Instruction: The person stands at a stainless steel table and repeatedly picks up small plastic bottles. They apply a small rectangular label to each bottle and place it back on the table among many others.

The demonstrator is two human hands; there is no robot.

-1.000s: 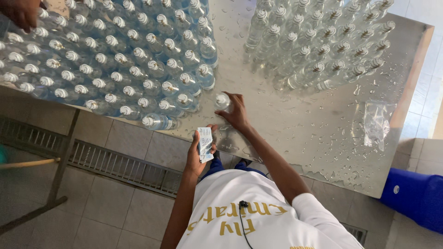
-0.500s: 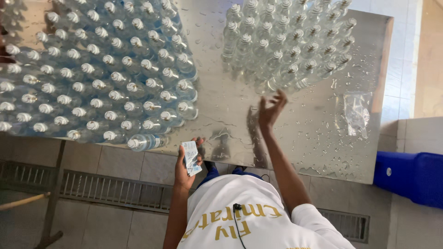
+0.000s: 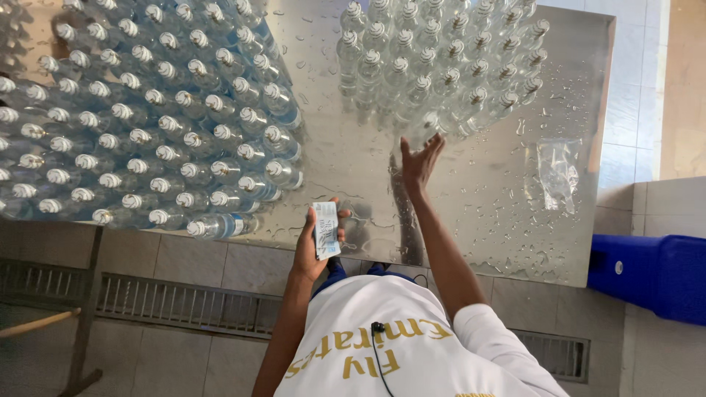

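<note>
Right hand has moved off the counter's near edge — fingers spread, grip released, now reaching the unlabelled clear plastic bottles. Left hand still clenched on a small stack of blue-white labels, near the labelled white-capped bottles.

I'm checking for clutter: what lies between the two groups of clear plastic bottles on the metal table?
In the head view, only bare wet steel table separates the labelled bottles from the unlabelled ones.
</note>
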